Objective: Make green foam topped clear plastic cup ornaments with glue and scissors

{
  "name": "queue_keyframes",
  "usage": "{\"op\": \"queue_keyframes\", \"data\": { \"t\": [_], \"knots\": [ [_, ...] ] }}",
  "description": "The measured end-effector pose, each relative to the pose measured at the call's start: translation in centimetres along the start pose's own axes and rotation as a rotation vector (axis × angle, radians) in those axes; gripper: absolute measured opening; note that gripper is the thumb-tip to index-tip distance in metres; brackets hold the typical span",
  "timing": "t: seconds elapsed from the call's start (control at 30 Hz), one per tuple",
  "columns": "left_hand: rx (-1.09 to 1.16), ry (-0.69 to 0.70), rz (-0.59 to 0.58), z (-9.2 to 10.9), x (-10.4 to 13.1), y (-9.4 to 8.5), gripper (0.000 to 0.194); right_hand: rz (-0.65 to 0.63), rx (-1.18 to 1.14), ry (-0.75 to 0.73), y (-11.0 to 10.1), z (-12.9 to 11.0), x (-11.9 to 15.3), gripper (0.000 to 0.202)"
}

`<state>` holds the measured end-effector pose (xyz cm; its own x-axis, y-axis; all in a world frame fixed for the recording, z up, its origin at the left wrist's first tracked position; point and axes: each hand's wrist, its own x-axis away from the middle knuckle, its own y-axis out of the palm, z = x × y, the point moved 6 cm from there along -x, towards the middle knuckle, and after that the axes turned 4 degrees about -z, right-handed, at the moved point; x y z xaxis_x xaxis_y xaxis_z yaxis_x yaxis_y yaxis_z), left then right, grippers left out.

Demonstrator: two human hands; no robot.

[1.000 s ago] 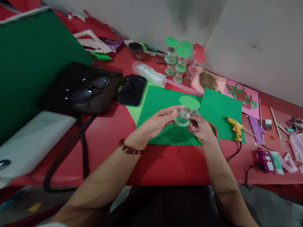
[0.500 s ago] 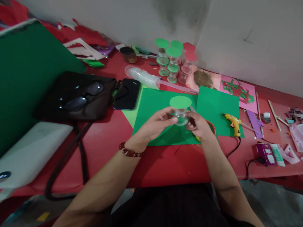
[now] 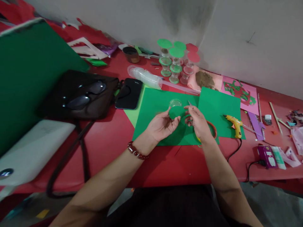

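Left hand (image 3: 163, 127) is partly closed, fingers and thumb on a green paper disc (image 3: 176, 112) with a clear plastic cup (image 3: 175, 102) behind it, tipped probably so the disc's easier to see. Right hand (image 3: 198, 122) is loosely half open by the disc's edge, can't tell if it's touching; it's all above the big green sheet (image 3: 151, 108).

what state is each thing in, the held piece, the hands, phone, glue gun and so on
Clear cup piece: tipped, green disc facing the person
Left hand: fingers holding the piece
Right hand: fingers by the disc's edge, grip unclear
Phone: flat, screen dark
Glue gun: lying on its side
Nested clear cups: on their side
Brown pot: upright
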<state>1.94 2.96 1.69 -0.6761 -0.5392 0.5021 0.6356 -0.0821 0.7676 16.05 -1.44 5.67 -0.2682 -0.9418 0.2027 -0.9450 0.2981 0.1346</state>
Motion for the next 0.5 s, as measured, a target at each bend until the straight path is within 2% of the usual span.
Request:
{"op": "queue_keyframes", "data": {
  "t": [0.1, 0.2, 0.33, 0.4, 0.5],
  "knots": [
    [-0.006, -0.023, -0.004, -0.5, -0.1, 0.3, 0.015, -0.008, 0.097, -0.079, 0.3, -0.4, 0.1, 0.025],
    [-0.012, -0.087, 0.006, -1.1, 0.1, 0.6, 0.027, 0.032, 0.123, -0.114, 0.0, -0.5, 0.1, 0.020],
    [-0.245, -0.161, -0.084, -1.4, 0.6, 0.9, 0.043, 0.145, 0.041, -0.086, -1.2, -0.5, -0.2, 0.021],
    [-0.389, -0.058, -0.098, -0.6, 0.7, 0.7, 0.042, 0.193, -0.013, -0.069, -2.0, -0.8, -0.4, 0.020],
    [-0.577, 0.269, -0.015, 1.6, 1.3, 0.4, 0.026, 0.229, -0.097, -0.040, -3.4, -1.2, -0.6, 0.019]
  ]
}}
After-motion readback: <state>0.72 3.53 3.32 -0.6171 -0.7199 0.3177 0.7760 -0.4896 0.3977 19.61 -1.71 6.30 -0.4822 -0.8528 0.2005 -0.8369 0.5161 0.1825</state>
